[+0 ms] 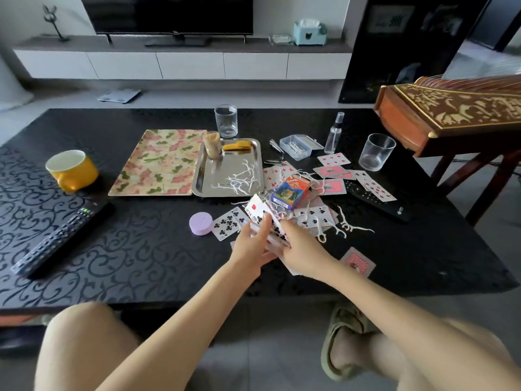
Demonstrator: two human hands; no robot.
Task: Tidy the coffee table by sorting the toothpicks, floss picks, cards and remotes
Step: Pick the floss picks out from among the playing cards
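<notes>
**Both hands hold a stack of cards**

The left hand (249,245) and right hand (306,253) meet low over the surface (141,263), and each grip is closed on the same stack (260,214) of cards. The left thumb lies on top with the fingers beneath. The right hand wraps the stack's near end. The stack tilts up, with a red pip and clubs showing.

Just left of the stack a nine of clubs (228,222) lies face up, with a lilac tin (200,223) beside it. Just behind the hands, more cards (334,159) lie spread face up and face down, mixed with loose floss picks (345,224) and a card box (290,191). One face-down card (357,261) lies alone to the right of the right wrist.

Further back, a steel tray (203,176) holds a heap of picks (242,176), a toothpick jar (212,143) and a yellow object. A flowered tray (158,162) touches its left edge. A clear box (300,146) with floss picks in it sits behind the cards, beside a spray bottle (334,134).

One remote (64,238) lies far left, near a yellow mug (72,169). A second remote (375,200) lies right of the cards, partly under them.
</notes>
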